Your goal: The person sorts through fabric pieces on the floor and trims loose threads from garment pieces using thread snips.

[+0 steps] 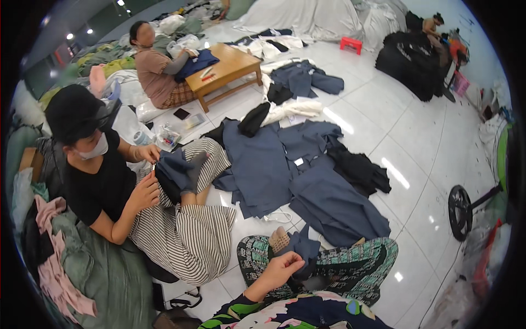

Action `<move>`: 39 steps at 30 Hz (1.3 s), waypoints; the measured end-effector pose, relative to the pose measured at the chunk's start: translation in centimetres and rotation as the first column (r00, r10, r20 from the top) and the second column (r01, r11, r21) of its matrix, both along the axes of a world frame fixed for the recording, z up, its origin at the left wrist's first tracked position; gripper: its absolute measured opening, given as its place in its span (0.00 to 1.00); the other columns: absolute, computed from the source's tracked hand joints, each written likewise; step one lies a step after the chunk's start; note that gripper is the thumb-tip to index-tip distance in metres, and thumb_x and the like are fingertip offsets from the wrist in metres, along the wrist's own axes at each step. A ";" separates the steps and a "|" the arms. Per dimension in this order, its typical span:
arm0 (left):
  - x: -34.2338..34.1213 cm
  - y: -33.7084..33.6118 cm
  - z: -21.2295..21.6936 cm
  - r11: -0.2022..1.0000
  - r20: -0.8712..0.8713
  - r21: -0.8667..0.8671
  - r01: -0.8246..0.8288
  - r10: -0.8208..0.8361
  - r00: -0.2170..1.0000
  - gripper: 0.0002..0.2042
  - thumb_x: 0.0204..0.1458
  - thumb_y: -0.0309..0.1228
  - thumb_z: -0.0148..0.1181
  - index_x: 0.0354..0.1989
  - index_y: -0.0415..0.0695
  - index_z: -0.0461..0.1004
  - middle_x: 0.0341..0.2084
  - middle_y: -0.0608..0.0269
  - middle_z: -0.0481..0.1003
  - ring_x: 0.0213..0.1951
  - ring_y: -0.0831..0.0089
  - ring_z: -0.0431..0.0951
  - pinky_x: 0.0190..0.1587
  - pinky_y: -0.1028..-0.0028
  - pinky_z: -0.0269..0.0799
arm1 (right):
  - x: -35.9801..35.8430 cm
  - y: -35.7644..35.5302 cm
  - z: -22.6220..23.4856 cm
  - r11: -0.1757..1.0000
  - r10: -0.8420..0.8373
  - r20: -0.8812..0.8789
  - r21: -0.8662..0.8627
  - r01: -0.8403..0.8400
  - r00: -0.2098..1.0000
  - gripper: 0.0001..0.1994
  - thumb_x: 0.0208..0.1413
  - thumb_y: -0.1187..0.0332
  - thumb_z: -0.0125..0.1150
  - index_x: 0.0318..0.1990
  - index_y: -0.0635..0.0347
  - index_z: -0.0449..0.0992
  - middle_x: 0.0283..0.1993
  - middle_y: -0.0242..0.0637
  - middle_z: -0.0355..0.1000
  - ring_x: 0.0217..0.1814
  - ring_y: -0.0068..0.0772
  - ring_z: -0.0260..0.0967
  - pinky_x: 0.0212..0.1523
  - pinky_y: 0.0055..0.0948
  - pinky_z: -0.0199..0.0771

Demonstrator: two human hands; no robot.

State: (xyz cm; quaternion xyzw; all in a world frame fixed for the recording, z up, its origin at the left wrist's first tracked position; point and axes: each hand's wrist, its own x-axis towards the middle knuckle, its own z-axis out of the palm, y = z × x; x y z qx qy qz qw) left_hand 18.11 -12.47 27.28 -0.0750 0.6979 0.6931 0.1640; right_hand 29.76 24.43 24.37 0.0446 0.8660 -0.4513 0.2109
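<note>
Fingers of left hand (280,267) curled, pinching dark blue cloth (303,248) | right hand hidden

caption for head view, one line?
Seated on a tiled floor, left hand grips dark blue cloth in lap.

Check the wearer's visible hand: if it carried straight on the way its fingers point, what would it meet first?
The hand points up and right, already pinching a dark blue cloth piece; beyond that, likely the blue garments on the floor, though depth is unclear.
</note>
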 end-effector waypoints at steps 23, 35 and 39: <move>14.4 -4.2 -5.1 0.915 0.392 -0.234 -0.328 0.398 0.829 0.09 0.52 0.33 0.60 0.29 0.40 0.72 0.16 0.69 0.69 0.16 0.80 0.65 0.20 0.78 0.60 | -11.5 6.1 2.9 0.947 0.235 -0.105 0.249 -0.203 0.966 0.13 0.51 0.62 0.54 0.40 0.57 0.76 0.34 0.45 0.71 0.36 0.44 0.69 0.36 0.39 0.67; 11.4 -2.9 -2.7 0.905 0.424 -0.139 -0.403 0.422 0.801 0.07 0.53 0.31 0.60 0.30 0.43 0.70 0.16 0.72 0.65 0.13 0.83 0.62 0.15 0.81 0.55 | -4.2 7.0 1.0 0.949 0.009 -0.024 0.315 -0.001 1.000 0.12 0.52 0.63 0.54 0.41 0.57 0.76 0.37 0.45 0.71 0.38 0.44 0.69 0.38 0.38 0.67; 10.4 -2.5 -2.0 0.919 0.417 -0.106 -0.380 0.388 0.822 0.07 0.53 0.30 0.60 0.29 0.41 0.71 0.16 0.72 0.66 0.14 0.84 0.62 0.15 0.82 0.56 | -1.8 8.1 2.0 0.922 -0.029 0.015 0.387 0.020 0.999 0.12 0.52 0.64 0.54 0.42 0.57 0.76 0.38 0.45 0.71 0.39 0.44 0.69 0.39 0.37 0.67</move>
